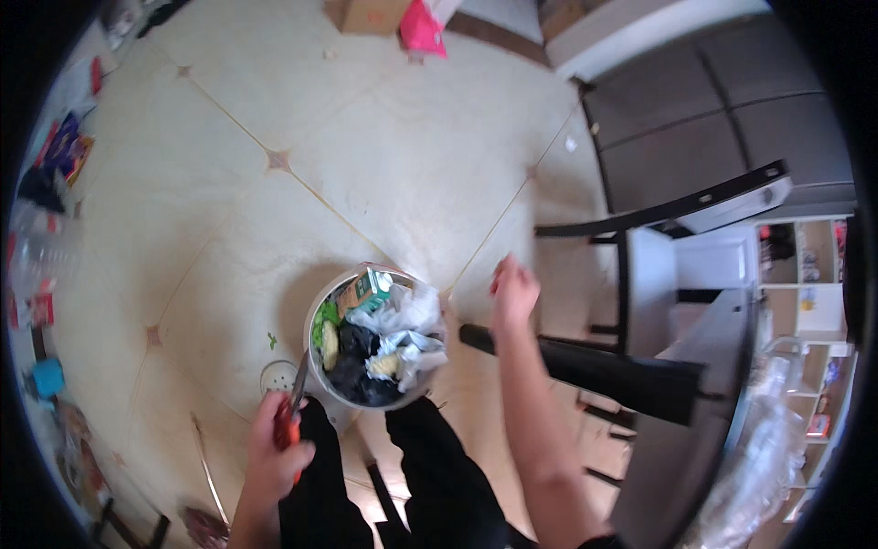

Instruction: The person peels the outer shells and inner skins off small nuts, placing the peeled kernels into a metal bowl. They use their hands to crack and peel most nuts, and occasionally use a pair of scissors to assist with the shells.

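Observation:
A round trash bin (312, 370) stands on the tiled floor between my knees, filled with crumpled plastic bags (411, 309), a green carton (370, 289), leafy greens (327, 314) and a pale yellow, cob-like piece (330, 346). My left hand (278, 439), just below and left of the bin, is closed around the orange-red handle of a tool (287, 425) with a narrow metal blade pointing up beside the rim; its exact kind is unclear. To the right of the bin, my right hand (514, 291) is raised with its fingers curled in; whether something small sits inside them cannot be told.
A dark-framed chair (624, 288) and a grey table (658, 453) stand at the right. Near the bin is a round floor drain (280, 376). Packages and bottles line the left edge. A cardboard box (374, 15) and pink bag (422, 31) lie at the top.

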Tool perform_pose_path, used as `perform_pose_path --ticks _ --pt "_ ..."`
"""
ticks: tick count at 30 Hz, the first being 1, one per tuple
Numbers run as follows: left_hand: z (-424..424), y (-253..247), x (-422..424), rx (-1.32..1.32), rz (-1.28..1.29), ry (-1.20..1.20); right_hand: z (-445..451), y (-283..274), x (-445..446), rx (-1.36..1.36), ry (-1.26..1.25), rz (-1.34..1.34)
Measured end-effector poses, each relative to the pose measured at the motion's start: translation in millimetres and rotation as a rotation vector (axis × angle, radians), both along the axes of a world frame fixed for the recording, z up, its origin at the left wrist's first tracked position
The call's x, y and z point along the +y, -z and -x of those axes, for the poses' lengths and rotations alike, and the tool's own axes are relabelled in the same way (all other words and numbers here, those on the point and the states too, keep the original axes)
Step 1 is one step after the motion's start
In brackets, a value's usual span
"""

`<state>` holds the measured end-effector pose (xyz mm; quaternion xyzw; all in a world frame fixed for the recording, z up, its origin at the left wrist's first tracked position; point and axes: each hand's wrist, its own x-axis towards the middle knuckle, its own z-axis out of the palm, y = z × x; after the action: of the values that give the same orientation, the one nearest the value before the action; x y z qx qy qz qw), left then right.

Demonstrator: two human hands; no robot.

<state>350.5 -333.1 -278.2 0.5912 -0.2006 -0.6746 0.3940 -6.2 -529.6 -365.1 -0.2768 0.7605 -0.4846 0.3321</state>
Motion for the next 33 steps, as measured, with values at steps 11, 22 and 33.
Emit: perform_pose_path --ticks 11,22,33 --pt "71 -193 124 0.224 0.364 0.36 -121 -455 461 -0.208 -0.429 0.816" --pt "102 -289 288 0.457 0.257 0.719 -66 -433 627 -0.12 -0.48 1.095" --pt "124 -285 366 0.771 0.064 0.896 -51 -401 661 0.242 -0.402 0.838"
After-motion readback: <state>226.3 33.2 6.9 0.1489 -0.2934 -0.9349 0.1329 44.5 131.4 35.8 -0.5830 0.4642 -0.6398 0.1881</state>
